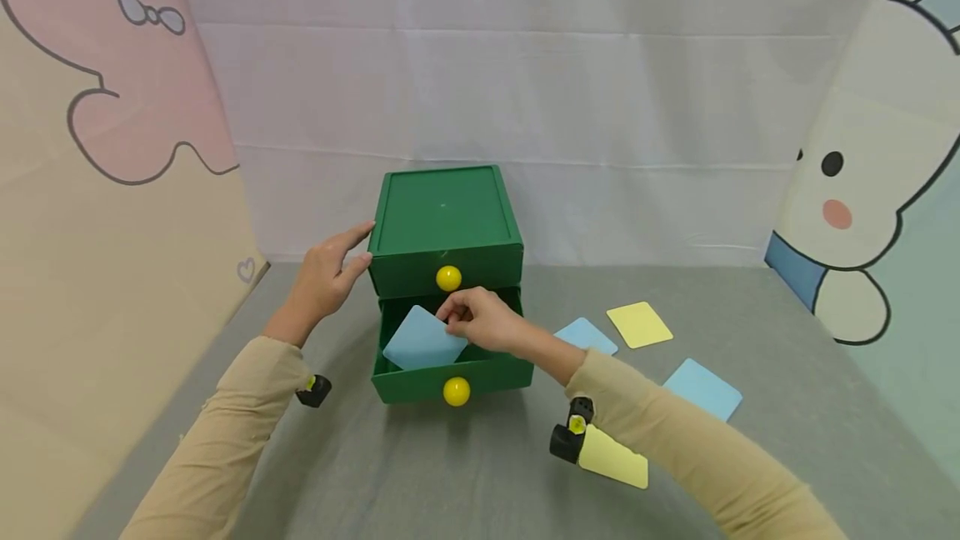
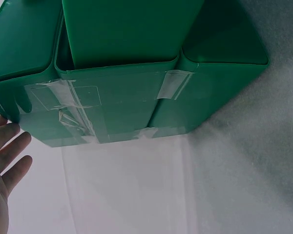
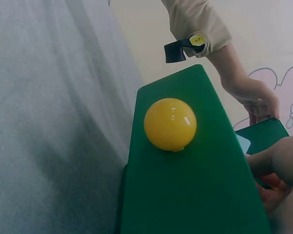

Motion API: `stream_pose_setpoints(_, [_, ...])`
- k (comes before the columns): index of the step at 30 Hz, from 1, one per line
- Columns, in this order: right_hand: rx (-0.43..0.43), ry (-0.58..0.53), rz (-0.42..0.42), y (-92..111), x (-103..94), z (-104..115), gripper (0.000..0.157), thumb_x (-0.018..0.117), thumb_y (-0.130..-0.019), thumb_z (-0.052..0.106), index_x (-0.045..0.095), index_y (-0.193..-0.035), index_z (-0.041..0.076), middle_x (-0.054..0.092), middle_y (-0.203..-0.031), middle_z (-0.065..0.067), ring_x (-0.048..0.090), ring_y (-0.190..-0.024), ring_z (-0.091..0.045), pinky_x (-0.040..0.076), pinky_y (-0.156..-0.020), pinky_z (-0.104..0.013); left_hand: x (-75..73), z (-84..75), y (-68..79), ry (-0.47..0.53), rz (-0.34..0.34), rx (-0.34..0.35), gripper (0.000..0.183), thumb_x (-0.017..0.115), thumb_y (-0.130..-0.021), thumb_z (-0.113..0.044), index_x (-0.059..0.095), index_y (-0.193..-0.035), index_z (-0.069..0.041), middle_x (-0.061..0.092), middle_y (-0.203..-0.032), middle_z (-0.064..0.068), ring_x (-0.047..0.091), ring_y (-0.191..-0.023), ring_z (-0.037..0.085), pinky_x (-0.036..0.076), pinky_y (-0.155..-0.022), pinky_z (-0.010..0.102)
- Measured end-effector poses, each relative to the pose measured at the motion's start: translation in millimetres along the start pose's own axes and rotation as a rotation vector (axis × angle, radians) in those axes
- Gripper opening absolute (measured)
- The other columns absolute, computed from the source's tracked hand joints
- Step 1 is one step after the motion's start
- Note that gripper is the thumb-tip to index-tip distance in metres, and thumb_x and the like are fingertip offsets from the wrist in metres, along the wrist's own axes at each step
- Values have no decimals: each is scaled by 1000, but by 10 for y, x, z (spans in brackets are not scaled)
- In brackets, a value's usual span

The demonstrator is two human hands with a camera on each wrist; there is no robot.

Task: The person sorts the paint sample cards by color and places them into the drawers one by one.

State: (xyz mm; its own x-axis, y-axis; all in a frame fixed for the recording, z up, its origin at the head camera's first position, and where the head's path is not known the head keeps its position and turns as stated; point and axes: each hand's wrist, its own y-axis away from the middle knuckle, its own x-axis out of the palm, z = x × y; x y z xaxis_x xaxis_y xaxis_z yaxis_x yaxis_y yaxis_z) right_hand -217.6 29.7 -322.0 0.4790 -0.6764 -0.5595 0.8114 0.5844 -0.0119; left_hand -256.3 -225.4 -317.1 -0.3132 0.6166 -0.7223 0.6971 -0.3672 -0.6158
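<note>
A green drawer cabinet stands on the table, its middle drawer pulled out. Each visible front has a yellow knob. My right hand reaches over the pulled-out drawer and pinches a light blue card by its right edge. That card lies tilted in the drawer opening; the right wrist view shows only a corner of it. My left hand rests against the cabinet's upper left side with fingers extended. In the left wrist view, clear tape runs along the cabinet's side.
Right of the cabinet lie a blue card, a yellow card, another blue card and a yellow card partly under the right forearm. A white cloth wall closes off the back.
</note>
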Motion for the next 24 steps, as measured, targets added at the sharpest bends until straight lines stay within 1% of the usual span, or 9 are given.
stream_pose_setpoints(6, [-20,84,-51,-33,50,-68,14,59,-84,-2,66,-97,-2,58,-75,-4,48,-63,-10,43,-57,-16,1,1,-10,-9,6,-4,45,43,-94,-21,45,-131,4,50,-127,22,49,-114,36,38,-94,51])
stream_pose_setpoints(9, [-44,116,-69,-54,59,-97,14,60,-83,-3,67,-95,-1,59,-75,-4,49,-64,-10,43,-58,-16,2,5,-13,-9,3,-4,45,43,-94,-21,45,-131,5,50,-127,22,50,-114,36,38,-94,52])
stream_pose_setpoints(17, [-36,104,-51,-90,34,-104,18,56,-82,-9,66,-95,-3,61,-78,-6,50,-66,-11,46,-63,-18,1,-3,-18,-12,15,-15,45,43,-94,-20,43,-133,3,49,-129,21,48,-116,36,37,-96,51])
stream_pose_setpoints(21, [-45,91,-53,-58,-1,-96,17,57,-82,-7,67,-95,-2,62,-80,-5,51,-67,-12,47,-64,-19,6,4,-21,-4,15,-13,45,43,-93,-20,43,-133,3,49,-129,22,48,-116,36,37,-96,51])
stream_pose_setpoints(24, [-58,70,-46,-19,-65,-81,16,58,-82,-6,66,-96,-3,62,-81,-5,53,-69,-12,48,-65,-19,3,13,-19,0,10,-14,45,43,-93,-20,44,-132,4,49,-128,22,49,-115,36,38,-95,52])
